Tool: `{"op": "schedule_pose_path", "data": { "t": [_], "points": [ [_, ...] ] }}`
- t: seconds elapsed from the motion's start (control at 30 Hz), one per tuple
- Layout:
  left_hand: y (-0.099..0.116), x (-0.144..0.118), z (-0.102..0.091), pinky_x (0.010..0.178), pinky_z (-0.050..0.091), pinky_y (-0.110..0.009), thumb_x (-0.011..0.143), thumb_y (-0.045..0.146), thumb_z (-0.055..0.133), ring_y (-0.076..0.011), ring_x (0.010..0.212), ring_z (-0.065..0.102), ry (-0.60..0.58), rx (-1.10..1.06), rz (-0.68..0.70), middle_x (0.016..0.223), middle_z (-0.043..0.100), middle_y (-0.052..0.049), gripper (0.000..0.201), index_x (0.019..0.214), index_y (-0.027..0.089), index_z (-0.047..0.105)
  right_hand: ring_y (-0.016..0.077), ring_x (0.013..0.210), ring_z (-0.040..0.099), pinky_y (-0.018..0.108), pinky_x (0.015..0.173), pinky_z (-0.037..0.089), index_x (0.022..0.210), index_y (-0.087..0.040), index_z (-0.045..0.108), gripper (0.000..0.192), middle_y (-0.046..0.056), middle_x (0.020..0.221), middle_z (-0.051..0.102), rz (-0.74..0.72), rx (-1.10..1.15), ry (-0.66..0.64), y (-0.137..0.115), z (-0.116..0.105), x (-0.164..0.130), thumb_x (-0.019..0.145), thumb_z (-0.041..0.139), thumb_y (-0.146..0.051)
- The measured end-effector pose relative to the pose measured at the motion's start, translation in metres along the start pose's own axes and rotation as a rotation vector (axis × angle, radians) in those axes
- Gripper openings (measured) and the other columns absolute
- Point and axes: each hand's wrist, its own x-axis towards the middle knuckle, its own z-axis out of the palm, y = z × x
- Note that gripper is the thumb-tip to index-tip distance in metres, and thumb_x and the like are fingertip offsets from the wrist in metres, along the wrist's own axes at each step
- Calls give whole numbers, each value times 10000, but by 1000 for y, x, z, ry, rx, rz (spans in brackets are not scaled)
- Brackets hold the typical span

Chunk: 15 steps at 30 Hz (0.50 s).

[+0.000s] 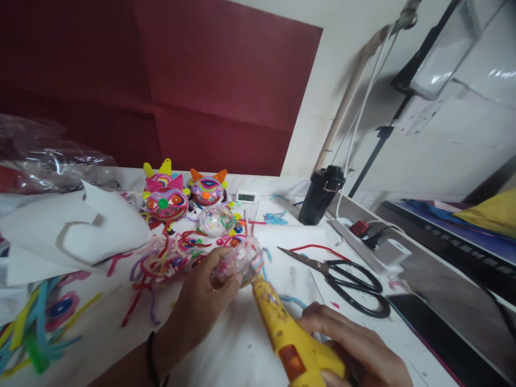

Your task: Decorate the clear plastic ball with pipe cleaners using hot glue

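My left hand point(212, 287) is closed around a clear plastic ball point(237, 258) with pinkish bits in or on it. In my right hand point(355, 344) is a yellow hot glue gun point(282, 328), its nozzle pointing up at the ball's near side. Tip and ball meet or nearly meet; which, I cannot tell. Just beyond my left hand lie a second clear ball point(216, 221) and a tangle of colourful pipe cleaners point(169, 260). Decorated animal-like heads point(167, 203) stand behind them, one with orange ears point(207, 188).
Black-handled scissors point(342, 279) lie open right of the glue gun, near a dark phone-like slab point(443, 333). Farther back are a black bottle point(322, 196), a small digital clock point(245, 197) and a power strip point(363, 242). Crumpled white paper point(72, 228) and fuzzy strips point(36, 322) lie left.
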Motion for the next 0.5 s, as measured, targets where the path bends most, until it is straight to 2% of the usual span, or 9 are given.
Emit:
{"op": "schedule_pose_path", "data": {
  "t": [0.1,0.23,0.5],
  "points": [
    [2,-1,-1,646,506,-272,736,265,584,-195,727,641,8,49,-3,818,694,-8,252,973,195,634,175,564,645,219,505,524,1076,-238,668,277,59,731,688,6,1,45,1,0,1,907,562,-430],
    [2,0,-1,690,505,-300,740,287,573,-208,761,635,14,110,-18,857,691,-24,300,1017,181,620,176,573,643,223,514,519,1072,-264,659,274,54,766,698,78,2,14,2,0,-1,902,560,-455],
    [-7,0,1,714,515,-329,755,314,554,-232,826,643,-23,30,-47,908,680,-50,345,1073,184,582,179,591,650,219,507,508,1038,-317,693,250,36,771,699,226,97,88,5,1,-9,857,615,-471]
  ]
}}
